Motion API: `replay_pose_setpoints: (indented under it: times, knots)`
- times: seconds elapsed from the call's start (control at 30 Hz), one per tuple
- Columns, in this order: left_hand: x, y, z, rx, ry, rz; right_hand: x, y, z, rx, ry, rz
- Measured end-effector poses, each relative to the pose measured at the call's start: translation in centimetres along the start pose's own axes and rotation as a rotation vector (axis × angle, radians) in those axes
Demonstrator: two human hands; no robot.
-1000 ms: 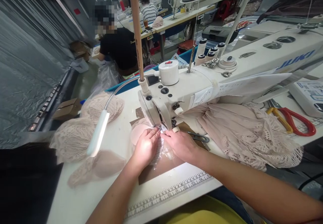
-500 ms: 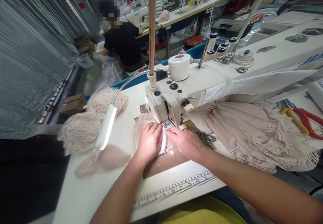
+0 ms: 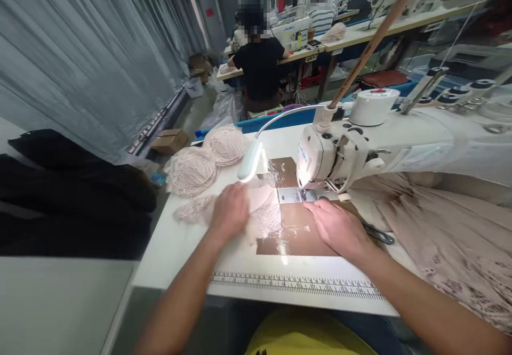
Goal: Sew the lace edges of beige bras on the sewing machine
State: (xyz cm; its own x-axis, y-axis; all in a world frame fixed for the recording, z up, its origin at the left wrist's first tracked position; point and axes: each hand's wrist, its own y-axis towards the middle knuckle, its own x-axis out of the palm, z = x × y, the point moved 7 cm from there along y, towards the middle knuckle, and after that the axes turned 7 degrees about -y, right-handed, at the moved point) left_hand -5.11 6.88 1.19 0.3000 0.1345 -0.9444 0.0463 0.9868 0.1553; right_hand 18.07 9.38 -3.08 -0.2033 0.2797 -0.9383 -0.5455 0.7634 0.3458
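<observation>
My left hand (image 3: 230,210) is blurred and rests on a beige lace bra cup piece (image 3: 264,217) on the white sewing table (image 3: 188,248), left of the needle. Its fingers seem curled over the fabric. My right hand (image 3: 339,226) lies flat with fingers stretched toward the needle plate (image 3: 291,195) of the white sewing machine (image 3: 340,150). A brown taped patch (image 3: 298,235) lies under both hands.
Two lace cups (image 3: 192,169) sit at the table's far left. A gooseneck lamp (image 3: 250,160) hangs over the work. Beige lace fabric (image 3: 448,237) is heaped at right. Black cloth (image 3: 76,195) lies left. A person in black (image 3: 260,70) sits at a far table.
My left hand has slid left, away from the needle, with the lace piece. The camera has swung to the left. My right hand stays by the needle plate.
</observation>
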Motion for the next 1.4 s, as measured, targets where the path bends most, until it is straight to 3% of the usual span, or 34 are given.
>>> replay_pose_setpoints:
  times: [0.1,0.17,0.23,0.3,0.4,0.5,0.57,0.7,0.8,0.93,1.13,1.23,1.4]
  knots:
    - [-2.2,-3.0,-7.2,-0.298,-0.069,0.123,0.4,-0.1,0.1,-0.005,0.006,-0.01]
    - [-2.9,-5.1,-10.3,-0.397,-0.101,0.153,0.4,0.0,0.1,-0.003,0.037,-0.023]
    - [-3.3,-7.3,-11.9,-0.454,-0.145,0.171,-0.2,0.0,0.2,0.003,0.122,-0.028]
    - [-3.7,-9.5,-12.1,-0.494,-0.208,0.193,-1.4,-0.1,0.2,0.014,0.268,-0.032]
    - [-3.9,-12.6,-10.6,-0.536,-0.464,0.291,-3.0,-0.5,-0.7,0.03,0.543,-0.14]
    - [-3.5,-15.1,-7.9,-0.563,-0.864,0.511,-3.0,-1.7,-3.5,0.058,0.868,-0.42]
    - [-3.0,-15.6,-5.3,-0.509,-0.952,0.576,-2.5,-2.4,-6.2,0.12,1.13,-0.589]
    - [-1.7,-14.2,1.3,-0.179,-1.011,0.469,-2.4,-1.8,-10.4,0.211,1.58,-0.569]
    - [-0.8,-13.0,4.6,0.004,-1.086,0.348,-1.8,-1.2,-10.9,0.353,1.74,-0.506]
    - [0.5,-11.8,5.3,-0.058,-1.2,0.254,-1.4,-1.5,-8.8,0.523,1.776,-0.298]
    - [2.2,-10.2,6.0,-0.12,-1.26,0.111,-0.9,-3.4,-6.7,0.751,1.792,-0.109]
    - [1.9,-9.7,5.8,-0.124,-1.222,0.153,-1.1,-3.6,-6.4,0.694,1.768,-0.118]
    - [0.3,-11.4,5.2,-0.109,-0.986,0.336,-0.9,-3.8,-6.5,0.596,1.619,-0.322]
